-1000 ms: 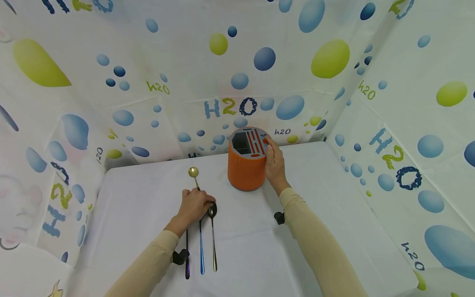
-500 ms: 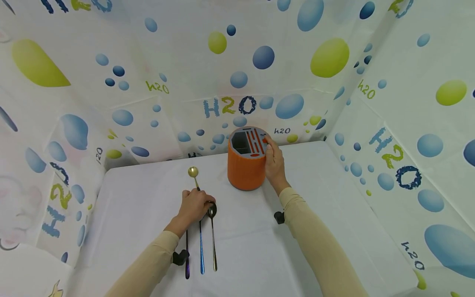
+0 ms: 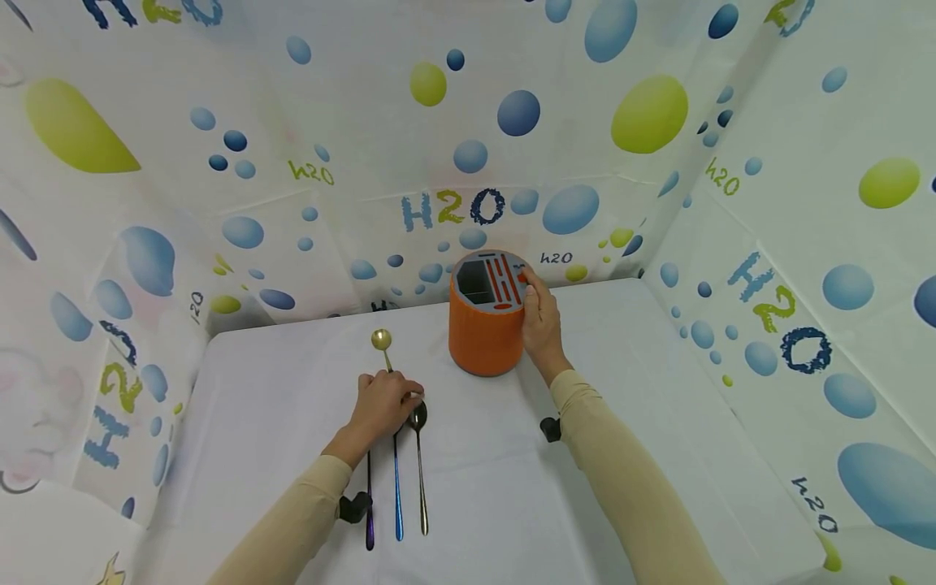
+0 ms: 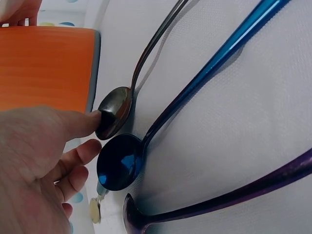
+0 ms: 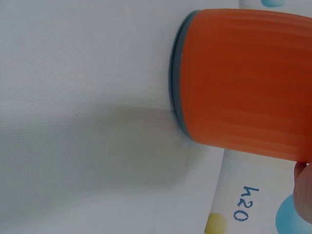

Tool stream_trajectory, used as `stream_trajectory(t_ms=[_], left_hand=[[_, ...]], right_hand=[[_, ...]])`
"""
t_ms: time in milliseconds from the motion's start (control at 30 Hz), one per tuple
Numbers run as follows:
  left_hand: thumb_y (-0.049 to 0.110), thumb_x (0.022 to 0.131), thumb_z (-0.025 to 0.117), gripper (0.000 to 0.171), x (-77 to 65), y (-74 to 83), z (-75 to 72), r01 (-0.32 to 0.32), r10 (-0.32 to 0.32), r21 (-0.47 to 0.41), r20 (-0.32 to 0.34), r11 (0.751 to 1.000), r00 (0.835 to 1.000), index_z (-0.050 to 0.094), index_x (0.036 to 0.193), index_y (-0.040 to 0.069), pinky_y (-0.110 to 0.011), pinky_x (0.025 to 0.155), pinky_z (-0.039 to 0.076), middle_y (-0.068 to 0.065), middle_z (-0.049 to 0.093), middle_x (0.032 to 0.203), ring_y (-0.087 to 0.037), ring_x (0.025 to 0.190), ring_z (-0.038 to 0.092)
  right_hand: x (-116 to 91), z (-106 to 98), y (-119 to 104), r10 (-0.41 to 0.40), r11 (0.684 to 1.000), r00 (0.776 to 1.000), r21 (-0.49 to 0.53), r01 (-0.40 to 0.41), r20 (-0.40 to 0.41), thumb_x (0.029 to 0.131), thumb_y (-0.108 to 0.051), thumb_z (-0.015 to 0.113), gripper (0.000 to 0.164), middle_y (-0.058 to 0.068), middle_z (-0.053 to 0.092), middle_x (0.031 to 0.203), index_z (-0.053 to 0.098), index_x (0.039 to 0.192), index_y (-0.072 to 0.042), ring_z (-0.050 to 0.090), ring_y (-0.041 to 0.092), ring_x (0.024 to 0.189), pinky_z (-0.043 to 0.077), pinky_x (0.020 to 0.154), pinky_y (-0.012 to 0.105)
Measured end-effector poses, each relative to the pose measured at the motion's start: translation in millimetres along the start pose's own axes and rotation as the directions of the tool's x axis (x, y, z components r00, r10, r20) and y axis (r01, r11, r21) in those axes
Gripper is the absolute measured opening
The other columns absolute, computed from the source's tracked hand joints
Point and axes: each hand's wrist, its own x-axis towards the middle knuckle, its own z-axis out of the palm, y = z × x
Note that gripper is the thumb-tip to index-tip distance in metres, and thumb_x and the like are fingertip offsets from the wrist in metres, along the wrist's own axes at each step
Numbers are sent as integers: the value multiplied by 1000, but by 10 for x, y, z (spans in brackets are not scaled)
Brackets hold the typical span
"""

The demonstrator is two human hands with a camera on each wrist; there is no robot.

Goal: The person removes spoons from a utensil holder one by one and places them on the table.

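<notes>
An orange utensil holder (image 3: 484, 337) with a grey slotted top stands upright at the back of the table. My right hand (image 3: 542, 325) holds its right side near the top rim. Left of the holder, long-handled spoons lie side by side: a dark metallic spoon (image 4: 115, 113), a blue spoon (image 4: 122, 163), a purple spoon (image 4: 224, 200) and a gold-bowled spoon (image 3: 381, 340). My left hand (image 3: 382, 404) is over their bowls. In the left wrist view its thumb tip is right at the dark spoon's rim, with the loosely bent fingers beside the blue bowl.
A white cloth covers the table (image 3: 621, 487). Patterned curtain walls (image 3: 351, 106) with blue and green dots and H2O lettering enclose the back and sides. Black wrist straps' mounts (image 3: 355, 507) stick out below both sleeves.
My left thumb has shifted very slightly at the dark spoon's bowl, which shows a little more of its tip. My right hand and the holder have kept their place.
</notes>
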Motion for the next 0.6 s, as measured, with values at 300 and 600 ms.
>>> stream_trajectory(t_ms=[300, 600], left_hand=[[20, 90, 81, 15, -2, -2, -15, -30, 29, -13, -59, 999, 998, 84, 105, 22, -53, 87, 36, 0, 76, 98, -24, 88, 56], [17, 90, 81, 15, 2, 12, -33, -28, 26, -23, -86, 999, 996, 84, 104, 21, -55, 89, 35, 0, 74, 100, -25, 91, 57]], right_hand=[[-3, -4, -13, -2, 1000, 1000, 12, 2, 0, 114, -27, 32, 47, 5, 49, 159, 47, 156, -14, 49, 24, 144, 36, 123, 47], [-1, 1, -13, 5, 1000, 1000, 8, -5, 1, 114, -27, 31, 47, 6, 49, 160, 47, 156, -15, 50, 25, 142, 37, 122, 47]])
